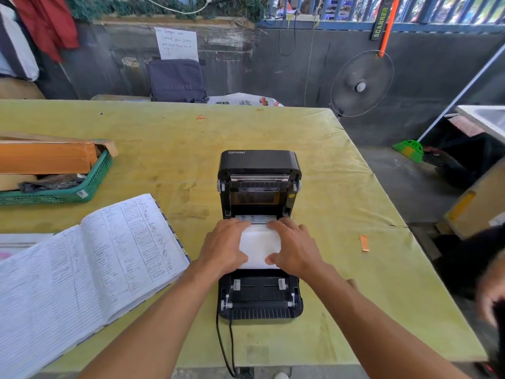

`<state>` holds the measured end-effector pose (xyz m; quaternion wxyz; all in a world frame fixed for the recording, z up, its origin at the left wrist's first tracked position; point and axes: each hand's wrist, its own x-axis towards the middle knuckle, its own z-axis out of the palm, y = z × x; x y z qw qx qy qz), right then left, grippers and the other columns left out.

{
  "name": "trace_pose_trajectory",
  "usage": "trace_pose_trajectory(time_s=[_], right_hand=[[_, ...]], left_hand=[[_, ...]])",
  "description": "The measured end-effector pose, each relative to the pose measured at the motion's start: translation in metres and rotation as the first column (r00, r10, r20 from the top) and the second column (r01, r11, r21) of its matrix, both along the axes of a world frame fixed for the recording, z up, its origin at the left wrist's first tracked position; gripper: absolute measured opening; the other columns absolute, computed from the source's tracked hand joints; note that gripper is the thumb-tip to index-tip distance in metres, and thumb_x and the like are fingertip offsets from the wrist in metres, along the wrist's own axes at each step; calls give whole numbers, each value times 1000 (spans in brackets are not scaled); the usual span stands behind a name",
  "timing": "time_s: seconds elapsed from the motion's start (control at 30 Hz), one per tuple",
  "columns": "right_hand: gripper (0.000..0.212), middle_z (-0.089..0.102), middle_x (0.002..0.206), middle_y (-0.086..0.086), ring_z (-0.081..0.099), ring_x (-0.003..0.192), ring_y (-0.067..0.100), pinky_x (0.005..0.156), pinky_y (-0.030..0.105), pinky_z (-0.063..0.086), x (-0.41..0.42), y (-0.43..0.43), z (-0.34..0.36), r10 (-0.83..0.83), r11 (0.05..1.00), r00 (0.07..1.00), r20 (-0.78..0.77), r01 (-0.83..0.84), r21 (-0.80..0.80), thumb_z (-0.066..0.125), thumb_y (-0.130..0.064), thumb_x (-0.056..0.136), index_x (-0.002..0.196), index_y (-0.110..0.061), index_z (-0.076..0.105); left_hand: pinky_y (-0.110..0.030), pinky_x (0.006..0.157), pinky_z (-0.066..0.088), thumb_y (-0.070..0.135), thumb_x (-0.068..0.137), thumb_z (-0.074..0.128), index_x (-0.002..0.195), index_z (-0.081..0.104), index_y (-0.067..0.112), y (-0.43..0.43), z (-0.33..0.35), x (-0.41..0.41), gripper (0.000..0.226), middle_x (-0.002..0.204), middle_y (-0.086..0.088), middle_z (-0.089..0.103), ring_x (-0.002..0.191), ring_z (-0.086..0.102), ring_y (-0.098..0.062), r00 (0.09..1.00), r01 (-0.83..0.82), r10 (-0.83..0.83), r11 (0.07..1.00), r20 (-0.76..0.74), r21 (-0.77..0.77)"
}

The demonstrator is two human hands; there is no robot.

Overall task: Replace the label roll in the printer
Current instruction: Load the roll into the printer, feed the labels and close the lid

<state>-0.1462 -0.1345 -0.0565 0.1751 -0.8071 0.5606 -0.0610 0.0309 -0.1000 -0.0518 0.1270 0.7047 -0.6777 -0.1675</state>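
A black label printer (259, 296) sits on the yellow-green table with its lid (259, 165) swung up and back. A white label roll (259, 246) lies in the open bay. My left hand (224, 246) grips the roll's left side and my right hand (293, 246) grips its right side, thumbs on the near face. Both hands hide the roll's ends and the bay's side holders. The paper guides and roller near the front of the printer are uncovered.
An open handwritten ledger (82, 269) lies left of the printer. A green basket (93, 181) with cardboard stands at far left. A small orange strip (364, 243) lies to the right. Black cables (225, 348) trail off the near edge. Another person's hand (492, 291) shows at right.
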Motion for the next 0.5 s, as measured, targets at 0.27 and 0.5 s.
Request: trace_pose_trajectory(time_s=[0.27, 0.5], right_hand=[[69, 51, 141, -5, 41, 125, 28, 91, 44, 42, 0, 15, -9, 31, 966, 993, -111, -58, -252, 78, -40, 79, 140, -27, 49], [55, 63, 119, -1, 56, 112, 33, 79, 47, 47, -5, 33, -18, 38, 922, 991, -126, -84, -378, 90, -33, 67, 114, -22, 63]], left_hand=[[-47, 113, 27, 28, 71, 82, 139, 46, 21, 20, -18, -6, 78, 139, 5, 48, 131, 33, -18, 959, 113, -55, 974, 277, -198], [-55, 112, 26, 31, 71, 78, 122, 60, 19, 22, -14, 3, 56, 123, 1, 59, 122, 45, -22, 926, 240, -134, 930, 353, -279]])
